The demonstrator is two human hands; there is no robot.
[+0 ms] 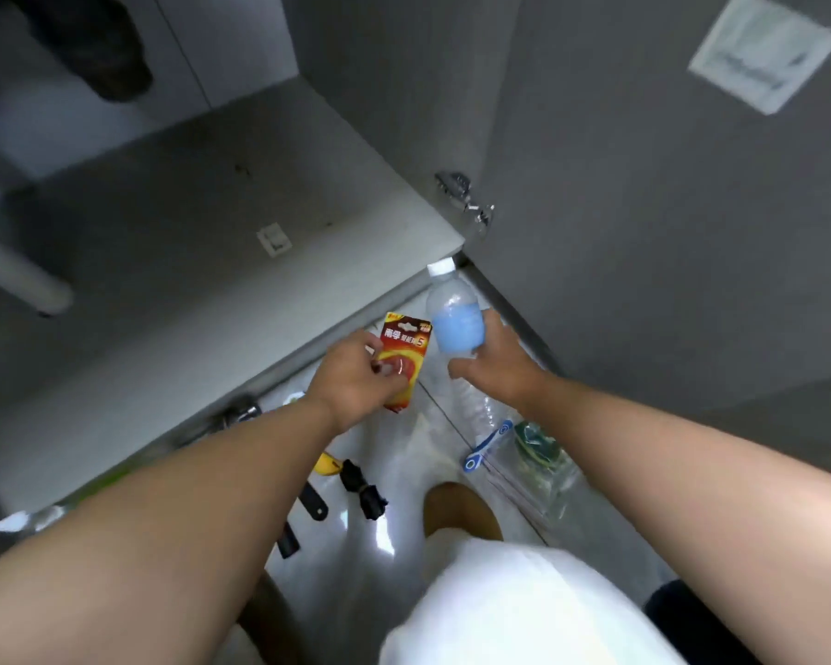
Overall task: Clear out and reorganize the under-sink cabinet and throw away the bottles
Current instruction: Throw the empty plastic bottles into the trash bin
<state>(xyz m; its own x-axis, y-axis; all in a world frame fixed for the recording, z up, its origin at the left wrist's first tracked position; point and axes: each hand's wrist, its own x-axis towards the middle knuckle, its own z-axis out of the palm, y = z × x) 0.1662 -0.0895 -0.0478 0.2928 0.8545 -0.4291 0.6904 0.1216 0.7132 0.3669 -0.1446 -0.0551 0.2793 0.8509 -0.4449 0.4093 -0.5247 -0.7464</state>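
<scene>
My right hand (495, 364) grips a small clear bottle (454, 314) with a blue label and white cap, held upright just in front of the cabinet's lower edge. My left hand (356, 381) holds a red and yellow battery pack (406, 350) beside it. The under-sink cabinet floor (188, 223) lies grey and mostly bare, with a small white tag (273, 239) on it. A larger clear plastic bottle (485, 415) lies on the floor below my right hand.
The open cabinet door (668, 208) stands at the right, with a hinge (461, 189) and a paper sheet (763, 50) on it. On the tiled floor lie a blue and white toothbrush (488, 443), a clear bag (543, 463), black straps (361, 487) and a yellow item (327, 463). A white pipe (15, 271) runs at left.
</scene>
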